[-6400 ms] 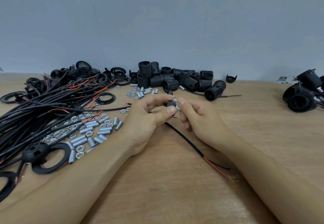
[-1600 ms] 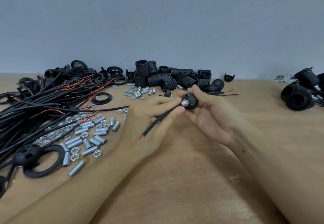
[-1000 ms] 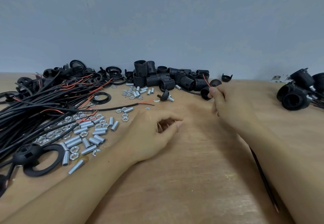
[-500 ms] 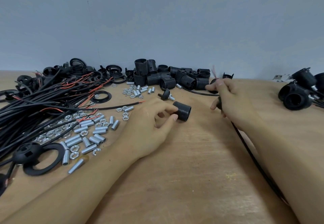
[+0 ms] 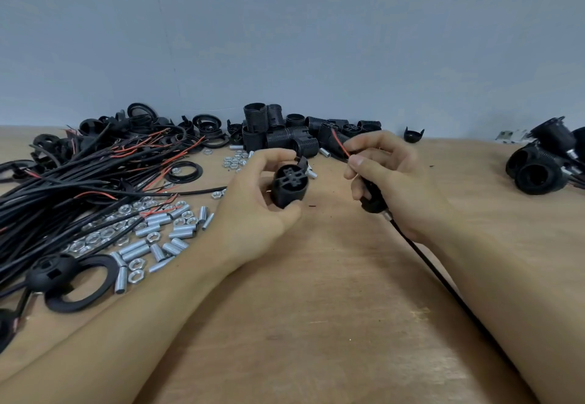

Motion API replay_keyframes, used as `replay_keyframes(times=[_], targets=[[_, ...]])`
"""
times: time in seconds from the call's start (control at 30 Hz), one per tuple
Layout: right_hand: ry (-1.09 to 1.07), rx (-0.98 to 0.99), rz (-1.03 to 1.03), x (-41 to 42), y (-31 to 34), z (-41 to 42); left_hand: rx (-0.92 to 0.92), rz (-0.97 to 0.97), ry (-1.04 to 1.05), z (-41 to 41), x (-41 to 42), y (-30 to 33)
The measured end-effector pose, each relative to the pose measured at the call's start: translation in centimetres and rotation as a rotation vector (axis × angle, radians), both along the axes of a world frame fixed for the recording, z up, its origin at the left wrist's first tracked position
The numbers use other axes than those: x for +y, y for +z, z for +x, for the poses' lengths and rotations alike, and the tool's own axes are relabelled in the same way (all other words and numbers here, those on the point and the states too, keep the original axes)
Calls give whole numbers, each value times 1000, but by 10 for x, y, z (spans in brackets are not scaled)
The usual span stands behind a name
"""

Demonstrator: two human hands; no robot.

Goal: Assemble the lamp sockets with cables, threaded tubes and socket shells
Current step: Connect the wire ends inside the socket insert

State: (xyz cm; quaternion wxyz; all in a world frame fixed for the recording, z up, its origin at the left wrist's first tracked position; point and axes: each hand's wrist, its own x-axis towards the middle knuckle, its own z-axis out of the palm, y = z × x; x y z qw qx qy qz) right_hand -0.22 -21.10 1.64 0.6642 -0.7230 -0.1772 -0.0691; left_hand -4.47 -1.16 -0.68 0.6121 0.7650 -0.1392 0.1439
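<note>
My left hand [image 5: 253, 204] grips a black socket body [image 5: 289, 185] above the table, its cross-shaped end turned toward me. My right hand [image 5: 392, 179] holds a black cable [image 5: 443, 280] with a black cap and a metal threaded tube [image 5: 375, 204] on it, and pinches the red wire end [image 5: 341, 145] between thumb and forefinger. The cable runs back under my right forearm. The two hands are a short gap apart.
A bundle of black cables [image 5: 63, 188] lies at the left, with threaded tubes and nuts [image 5: 152, 236] beside it. Black socket shells [image 5: 285, 134] are piled by the wall. Rings and caps [image 5: 72, 277] lie at the near left. Assembled sockets [image 5: 544, 163] sit at the far right.
My left hand has lifted the socket body off the table and turned its end toward me. My right hand has drawn the cable and cap inward toward it.
</note>
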Motion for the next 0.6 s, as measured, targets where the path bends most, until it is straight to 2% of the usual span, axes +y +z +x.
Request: replay_keyframes(times=[0.13,0.27,0.43,0.53,0.6], targets=[[125,-8,-7,7,2,-9,-67,79,67,-4,0,4],[194,-26,-74,17,-4,-16,-49,-53,77,-3,-4,8],[200,-31,-113,22,-9,-18,-26,-94,122,-1,-5,8],[203,22,-34,23,-9,-17,-64,-110,70,-1,-3,8],[191,85,65,23,-9,-15,-93,-54,60,-2,-4,8]])
